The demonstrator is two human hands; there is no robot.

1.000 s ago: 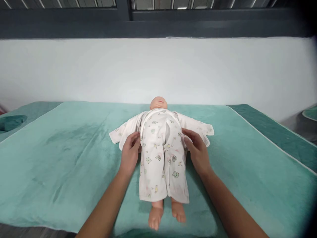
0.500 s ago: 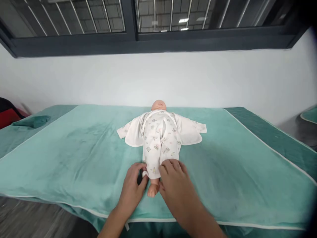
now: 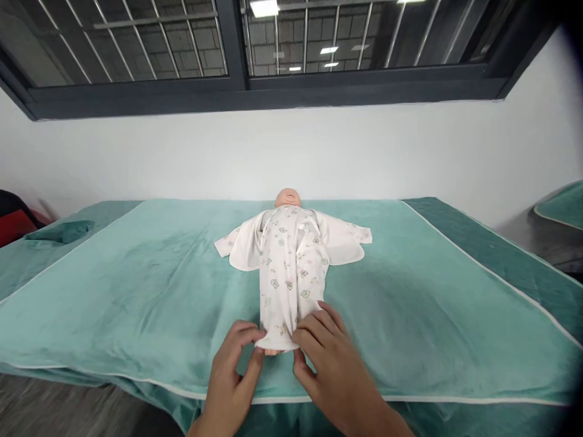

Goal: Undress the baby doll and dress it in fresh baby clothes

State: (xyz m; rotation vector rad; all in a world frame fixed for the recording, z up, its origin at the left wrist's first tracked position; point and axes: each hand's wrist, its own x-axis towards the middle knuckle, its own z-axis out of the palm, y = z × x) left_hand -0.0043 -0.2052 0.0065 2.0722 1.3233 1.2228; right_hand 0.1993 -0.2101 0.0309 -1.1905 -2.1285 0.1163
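Note:
A baby doll [image 3: 288,197] lies on its back, head toward the wall. Patterned white baby trousers [image 3: 277,285] cover its legs, and a white baby jacket [image 3: 246,246] lies spread open under it with both sleeves out sideways. At the left side of a trouser cuff, my left hand [image 3: 237,367] pinches the hem between thumb and fingertips. My right hand [image 3: 325,358] grips the same cuff at its right corner, its fingers over the other trouser leg. Only the toes of one foot [image 3: 273,351] show below the hem; the other foot is hidden.
The doll lies on a bed with a green cover [image 3: 136,291] edged in white piping. Behind it stand a white wall [image 3: 204,152] and a barred window [image 3: 291,42]. A red and black object [image 3: 16,221] is at the far left, a folded green cloth [image 3: 61,232] beside it.
Both hands have moved toward me, drawing the trouser leg down so the cuff now covers most of the foot that was showing. The camera view has tilted up slightly.

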